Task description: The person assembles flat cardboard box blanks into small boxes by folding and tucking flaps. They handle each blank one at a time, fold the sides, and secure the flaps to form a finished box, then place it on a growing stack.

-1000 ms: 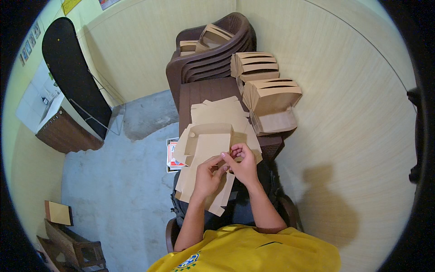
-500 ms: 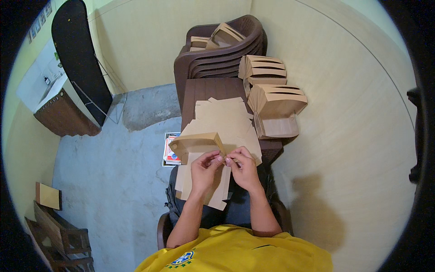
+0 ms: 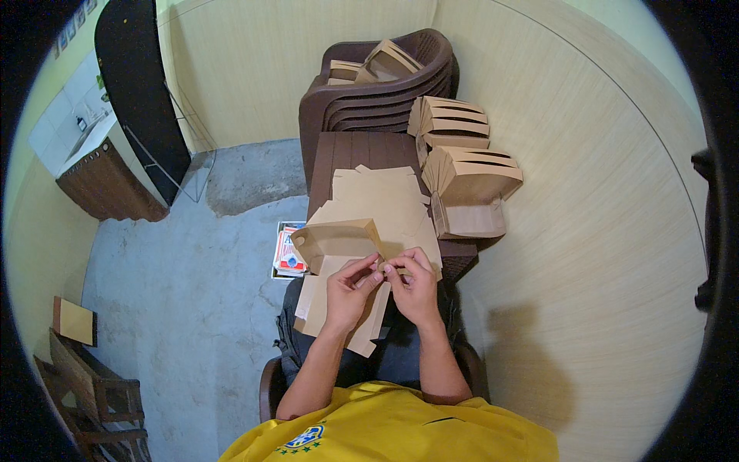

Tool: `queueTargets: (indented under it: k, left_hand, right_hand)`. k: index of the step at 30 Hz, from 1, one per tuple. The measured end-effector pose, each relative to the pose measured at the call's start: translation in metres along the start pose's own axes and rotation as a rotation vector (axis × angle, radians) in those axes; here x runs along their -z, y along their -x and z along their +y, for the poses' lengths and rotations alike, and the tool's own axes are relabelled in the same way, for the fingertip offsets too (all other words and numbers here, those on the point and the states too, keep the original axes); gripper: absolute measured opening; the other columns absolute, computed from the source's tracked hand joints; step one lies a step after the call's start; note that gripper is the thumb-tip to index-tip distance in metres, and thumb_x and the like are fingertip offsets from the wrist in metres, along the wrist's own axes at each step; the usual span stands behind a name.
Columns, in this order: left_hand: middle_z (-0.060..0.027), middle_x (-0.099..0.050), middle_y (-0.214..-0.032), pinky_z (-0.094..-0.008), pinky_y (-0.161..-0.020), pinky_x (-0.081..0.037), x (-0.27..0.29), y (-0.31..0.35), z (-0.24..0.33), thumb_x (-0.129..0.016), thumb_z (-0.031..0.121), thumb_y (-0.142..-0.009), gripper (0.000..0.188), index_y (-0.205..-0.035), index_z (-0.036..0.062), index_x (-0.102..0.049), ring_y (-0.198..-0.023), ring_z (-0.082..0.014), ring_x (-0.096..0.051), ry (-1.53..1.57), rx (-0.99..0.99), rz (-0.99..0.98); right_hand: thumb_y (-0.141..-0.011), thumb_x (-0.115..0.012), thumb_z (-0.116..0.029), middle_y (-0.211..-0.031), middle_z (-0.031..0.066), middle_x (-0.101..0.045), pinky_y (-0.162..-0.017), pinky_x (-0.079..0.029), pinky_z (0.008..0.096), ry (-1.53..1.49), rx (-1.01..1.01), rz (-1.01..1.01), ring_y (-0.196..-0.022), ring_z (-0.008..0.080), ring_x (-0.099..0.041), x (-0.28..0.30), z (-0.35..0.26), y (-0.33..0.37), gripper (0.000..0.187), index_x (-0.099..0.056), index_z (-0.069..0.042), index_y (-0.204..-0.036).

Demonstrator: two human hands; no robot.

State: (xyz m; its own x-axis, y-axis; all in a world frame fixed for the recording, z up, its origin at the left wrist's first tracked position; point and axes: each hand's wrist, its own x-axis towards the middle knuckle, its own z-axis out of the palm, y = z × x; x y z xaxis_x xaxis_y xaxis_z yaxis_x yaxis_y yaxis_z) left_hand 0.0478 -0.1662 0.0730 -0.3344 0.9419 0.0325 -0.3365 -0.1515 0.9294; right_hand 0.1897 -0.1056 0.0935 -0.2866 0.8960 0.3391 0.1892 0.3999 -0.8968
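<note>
A brown cardboard box (image 3: 336,237), partly folded, lies over my lap and the near end of the table. Its far wall stands upright, while a flat panel stretches toward my body. My left hand (image 3: 351,294) pinches the box at its right corner, fingertips bent together. Right beside it, my right hand (image 3: 414,289) grips the same corner, thumb and fingers pressed on a small flap. The two hands nearly touch, and the fingers hide the exact fold. Beyond them, flat cardboard blanks (image 3: 375,191) lie on the brown table (image 3: 327,154).
Folded cardboard boxes (image 3: 471,189) are nested at the table's right, by the wall. Stacked brown chairs (image 3: 323,104) at the back hold more boxes. A container of printed papers (image 3: 290,250) sits left of the table. Wooden furniture (image 3: 96,377) stands at lower left.
Both hands stay on the box corner with slight finger movement. The whole view has shifted a little; the box and blanks keep their places.
</note>
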Motion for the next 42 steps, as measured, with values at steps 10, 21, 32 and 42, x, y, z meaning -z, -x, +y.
queueTargets:
  k: [10, 21, 32, 42]
  left_hand:
    - [-0.0120, -0.074, -0.122, -0.0318, -0.097, -0.061, 0.004, 0.000, -0.002, -0.082, -0.007, -0.091, 0.037, -0.127, -0.0062, -0.074, -0.112, -0.0191, -0.072, -0.001, 0.029, 0.062]
    - [-0.0124, -0.069, -0.126, -0.0313, -0.097, -0.061, -0.002, -0.002, -0.006, -0.082, -0.006, -0.091, 0.035, -0.126, -0.0060, -0.075, -0.111, -0.0206, -0.071, -0.016, -0.078, 0.001]
    - [-0.0126, -0.077, -0.110, -0.0319, -0.084, -0.062, -0.022, 0.009, 0.024, -0.079, 0.002, -0.093, 0.032, -0.125, 0.0024, -0.079, -0.098, -0.0237, -0.077, -0.618, -0.298, 0.118]
    - [-0.0014, -0.076, -0.106, -0.0464, -0.120, -0.045, 0.008, 0.020, 0.052, -0.069, 0.016, -0.082, 0.018, -0.092, 0.0142, -0.085, -0.107, -0.0226, -0.072, -1.465, -0.655, -0.524]
  right_hand:
    - [-0.099, -0.074, 0.004, -0.113, 0.0087, -0.063, -0.085, -0.064, 0.0297, -0.125, -0.073, -0.249, -0.103, 0.0155, -0.067, 0.014, 0.009, -0.007, 0.013, -0.077, 0.007, -0.111]
    - [-0.099, -0.074, 0.005, -0.116, 0.0069, -0.065, -0.088, -0.061, 0.0296, -0.217, -0.097, -0.141, -0.101, 0.0156, -0.068, 0.006, 0.019, -0.006, 0.015, -0.069, 0.003, -0.113]
    - [-0.105, -0.069, -0.007, -0.127, 0.0090, -0.065, -0.085, -0.060, 0.0302, -0.621, -0.288, -0.074, -0.109, 0.0154, -0.069, -0.006, 0.035, 0.003, 0.034, -0.056, -0.003, -0.136]
    - [-0.091, -0.076, -0.052, -0.150, 0.0167, -0.058, -0.120, -0.042, 0.0413, -0.758, 0.014, -0.079, -0.142, 0.0277, -0.054, 0.065, 0.021, -0.015, 0.097, -0.038, -0.003, -0.164]
